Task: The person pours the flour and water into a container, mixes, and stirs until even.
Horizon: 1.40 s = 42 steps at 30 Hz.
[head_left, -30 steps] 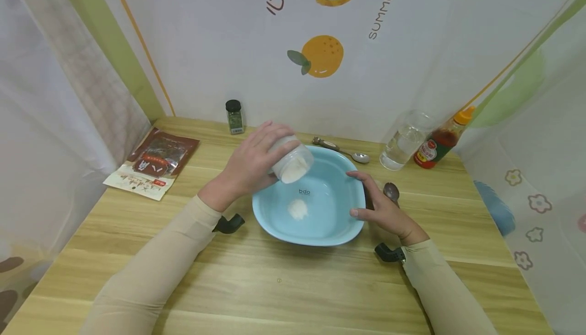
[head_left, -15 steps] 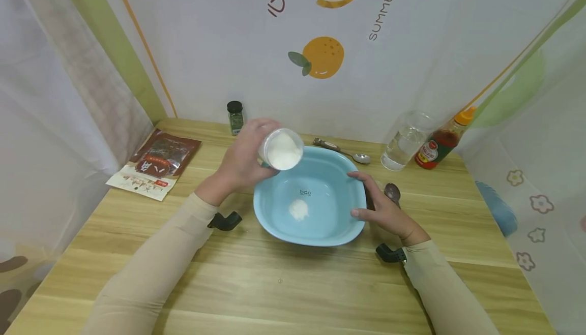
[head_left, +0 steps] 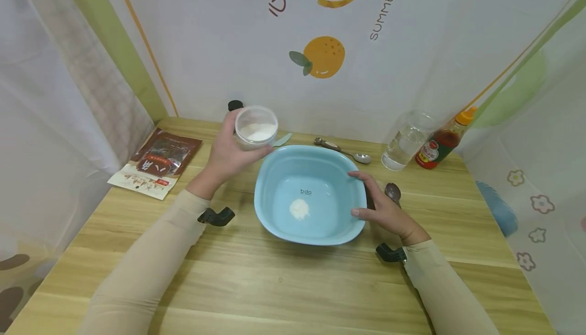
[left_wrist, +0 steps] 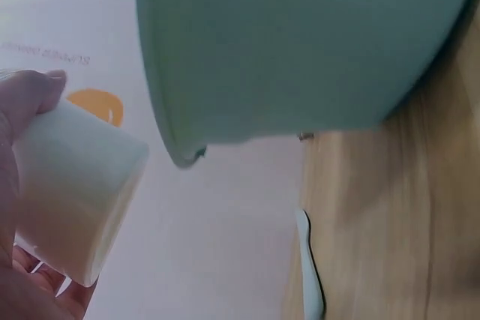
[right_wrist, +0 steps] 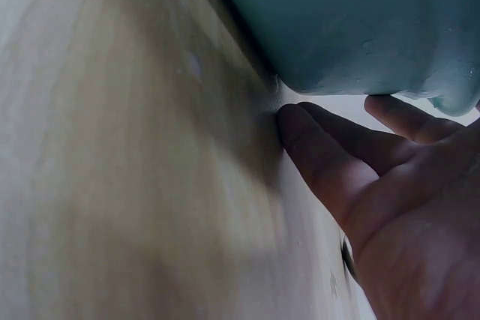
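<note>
My left hand (head_left: 229, 152) grips a clear plastic jar (head_left: 257, 126) partly filled with white powder, fingers and thumb around its side. The jar is raised to the left of the back rim of a light blue basin (head_left: 270, 213), its open mouth facing up toward the head camera. In the left wrist view the jar (left_wrist: 82, 185) looks cloudy white. A small heap of white powder (head_left: 299, 209) lies on the basin's floor. My right hand (head_left: 384, 210) holds the basin's right side, thumb and index fingertip over the rim. In the right wrist view other fingers extend along the basin's outside, low by the tabletop.
Behind the basin lie a metal spoon (head_left: 343, 151) and a pale green flat utensil (head_left: 282, 140). A dark spoon (head_left: 392, 192) is by my right hand. Back right stand a glass of water (head_left: 400, 147) and a sauce bottle (head_left: 441, 142). A spice packet (head_left: 157, 162) lies left; a black-capped jar (head_left: 235, 105) stands behind.
My left hand has drawn the jar back and left from over the basin, turning it from tilted down to mouth up. My right hand has stayed on the basin.
</note>
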Motion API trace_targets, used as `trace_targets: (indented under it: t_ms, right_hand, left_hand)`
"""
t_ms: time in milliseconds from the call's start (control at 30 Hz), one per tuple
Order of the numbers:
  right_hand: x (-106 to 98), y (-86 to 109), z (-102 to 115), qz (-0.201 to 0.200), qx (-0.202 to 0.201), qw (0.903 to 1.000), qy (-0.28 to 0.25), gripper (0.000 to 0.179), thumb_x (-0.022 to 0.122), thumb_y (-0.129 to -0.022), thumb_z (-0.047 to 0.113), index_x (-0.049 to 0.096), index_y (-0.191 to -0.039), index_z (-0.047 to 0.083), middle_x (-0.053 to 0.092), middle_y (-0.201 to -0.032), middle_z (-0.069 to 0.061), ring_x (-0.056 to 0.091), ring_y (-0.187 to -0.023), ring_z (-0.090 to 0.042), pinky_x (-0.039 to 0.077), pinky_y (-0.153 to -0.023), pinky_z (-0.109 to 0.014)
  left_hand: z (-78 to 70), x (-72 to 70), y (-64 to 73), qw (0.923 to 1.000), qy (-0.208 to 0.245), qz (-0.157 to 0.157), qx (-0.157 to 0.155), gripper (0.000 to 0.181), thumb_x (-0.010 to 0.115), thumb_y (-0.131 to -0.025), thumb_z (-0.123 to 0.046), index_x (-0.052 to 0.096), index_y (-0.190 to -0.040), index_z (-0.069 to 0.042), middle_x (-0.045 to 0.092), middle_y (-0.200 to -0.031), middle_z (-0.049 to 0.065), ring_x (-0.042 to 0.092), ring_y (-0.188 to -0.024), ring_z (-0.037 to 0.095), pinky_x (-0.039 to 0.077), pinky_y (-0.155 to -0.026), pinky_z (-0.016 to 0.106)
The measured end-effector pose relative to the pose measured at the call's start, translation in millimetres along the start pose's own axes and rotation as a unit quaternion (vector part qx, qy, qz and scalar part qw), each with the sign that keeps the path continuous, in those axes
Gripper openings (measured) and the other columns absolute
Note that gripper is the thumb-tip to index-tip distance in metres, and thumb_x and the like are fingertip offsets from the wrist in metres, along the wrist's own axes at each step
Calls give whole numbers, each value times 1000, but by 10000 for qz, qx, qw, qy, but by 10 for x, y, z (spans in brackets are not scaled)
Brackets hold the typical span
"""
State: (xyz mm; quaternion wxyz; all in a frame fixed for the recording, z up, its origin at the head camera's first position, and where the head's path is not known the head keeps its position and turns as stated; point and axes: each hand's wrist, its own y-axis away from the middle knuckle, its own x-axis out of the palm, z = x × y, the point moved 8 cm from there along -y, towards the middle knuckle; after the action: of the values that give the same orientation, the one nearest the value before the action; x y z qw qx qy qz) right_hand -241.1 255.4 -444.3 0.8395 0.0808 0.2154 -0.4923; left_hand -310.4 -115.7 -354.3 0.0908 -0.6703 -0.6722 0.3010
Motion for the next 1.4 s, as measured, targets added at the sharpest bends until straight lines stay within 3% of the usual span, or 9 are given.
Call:
trace_targets:
  t_ms: [300,500,767,900,1200,1400]
  right_hand:
    - [-3,0,-10,-12,34,10000,12,88,78,-99,20,29,-171,21,17,-179,-20,43,-148,-52,55,-104,-27]
    - [-10,3,-16,-24,44,9999,148,88,78,-99,22,29,-171,22,16,-180,-20,40,-151,-51,51,-107,-25]
    - [-10,-5,-18,-5,22,9999,145,87,79,-99,22,30,-171,22,16,-180,-20,41,-150,-51,55,-106,-33]
    - [-12,-2,-17,-15,15,9999,149,88,79,-99,22,30,-171,22,17,-180,-20,42,-150,-52,55,-105,-34]
    - [-15,-3,-15,-23,64,9997,224,87,79,-99,23,30,-171,23,17,-180,-20,40,-151,-51,53,-108,-36]
    - [-21,-4,-20,-48,80,9996,254,88,79,-99,24,30,-171,23,17,-180,-19,38,-153,-50,50,-108,-29]
  left_hand:
    - [248,-199,2,9954,181,-270,-904,93,100,-83,-25,49,-159,-10,61,-149,12,58,-138,30,46,-120,56]
    - [454,-355,33,9838,157,-562,-1696,90,94,-90,-37,46,-160,-6,60,-151,15,58,-135,30,50,-117,52]
    - [714,-486,62,9722,-56,-563,-2270,95,89,-93,-49,44,-162,-3,57,-153,20,56,-139,34,48,-121,52]
    - [842,-517,94,9643,41,-535,-2594,99,90,-92,-53,42,-165,-4,55,-157,20,55,-141,35,49,-122,51]
    - [1170,-593,191,9522,255,-495,-3002,106,90,-92,-56,37,-169,-7,51,-161,19,55,-142,34,51,-120,48]
    - [1271,-611,220,9526,181,-497,-2996,108,92,-91,-54,37,-169,-3,50,-162,21,53,-145,36,47,-124,49]
